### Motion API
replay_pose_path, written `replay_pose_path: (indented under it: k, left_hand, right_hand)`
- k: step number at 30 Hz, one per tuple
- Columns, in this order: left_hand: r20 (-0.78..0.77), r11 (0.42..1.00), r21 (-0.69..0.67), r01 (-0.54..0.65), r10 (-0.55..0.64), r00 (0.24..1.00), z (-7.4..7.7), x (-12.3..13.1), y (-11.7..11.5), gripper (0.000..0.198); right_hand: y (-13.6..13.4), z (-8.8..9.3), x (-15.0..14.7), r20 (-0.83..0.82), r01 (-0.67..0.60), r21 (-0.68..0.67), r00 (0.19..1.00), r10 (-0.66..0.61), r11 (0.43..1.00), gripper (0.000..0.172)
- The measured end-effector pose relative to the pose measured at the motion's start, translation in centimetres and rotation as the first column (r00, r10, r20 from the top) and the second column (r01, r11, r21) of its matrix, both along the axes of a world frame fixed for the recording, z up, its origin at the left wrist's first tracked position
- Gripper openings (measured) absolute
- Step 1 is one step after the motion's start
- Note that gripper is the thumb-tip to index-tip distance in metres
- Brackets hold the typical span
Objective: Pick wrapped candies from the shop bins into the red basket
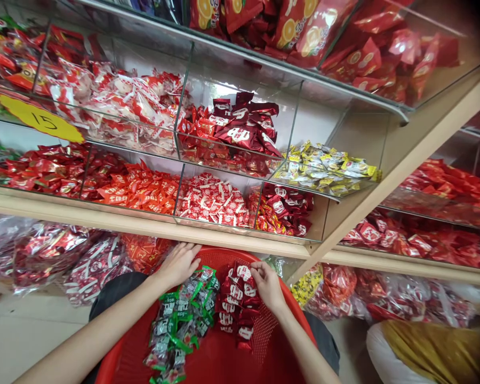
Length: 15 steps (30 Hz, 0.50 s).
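Observation:
A red mesh plastic basket (220,257) sits in my lap. My left hand (178,265) rests at its far rim, holding nothing, just above a string of green-and-silver wrapped sweets (182,320) lying in the basket. My right hand (268,285) pinches the top of a string of dark red and white wrapped sweets (238,301), which hangs down into the basket beside the green string. The lower ends of both strings lie on the basket floor.
Clear acrylic bins on wooden shelves (144,226) full of red, orange and yellow sweets stand close ahead, with a yellow "15" tag (38,117). Bulging plastic sacks of sweets (52,256) line the floor. A person's olive and white clothing (420,352) shows at lower right.

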<state>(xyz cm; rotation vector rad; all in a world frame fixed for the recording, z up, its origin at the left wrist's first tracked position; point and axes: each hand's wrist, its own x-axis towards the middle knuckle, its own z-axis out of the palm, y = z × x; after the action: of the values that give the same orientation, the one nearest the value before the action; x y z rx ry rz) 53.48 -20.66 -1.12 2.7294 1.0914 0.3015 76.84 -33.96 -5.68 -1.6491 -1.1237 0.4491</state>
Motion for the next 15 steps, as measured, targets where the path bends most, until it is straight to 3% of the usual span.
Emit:
replay_pose_path:
  k: [2,6,10,12,15]
  left_hand:
    - [-0.093,0.998,0.002,-0.07,0.07,0.993,-0.5,-0.3,0.4,0.043]
    - [-0.118,0.999,-0.003,-0.052,0.052,0.992,-1.1,-0.6,0.9,0.048]
    - [-0.132,0.999,0.008,-0.037,0.038,0.99,-1.2,-0.5,1.0,0.05]
    - [-0.146,0.999,0.014,-0.04,0.041,0.988,-1.2,-0.5,1.0,0.051]
    - [-0.161,0.998,0.038,-0.048,0.054,0.985,-1.4,-0.5,0.9,0.051]
  right_hand:
    - [0.5,0.0,-0.1,0.065,-0.013,-0.03,0.998,0.015,0.999,0.024]
    - [0.9,0.3,-0.4,0.301,0.008,-0.146,0.953,0.037,0.989,0.017]
    - [0.5,1.0,-1.0,0.652,0.185,-0.314,0.755,0.07,0.931,0.016]
    - [0.3,1.7,-1.4,0.731,0.249,-0.354,0.675,0.101,0.901,0.014]
    - [-0.2,3.6,-1.6,0.757,0.243,-0.333,0.645,0.105,0.911,0.011]
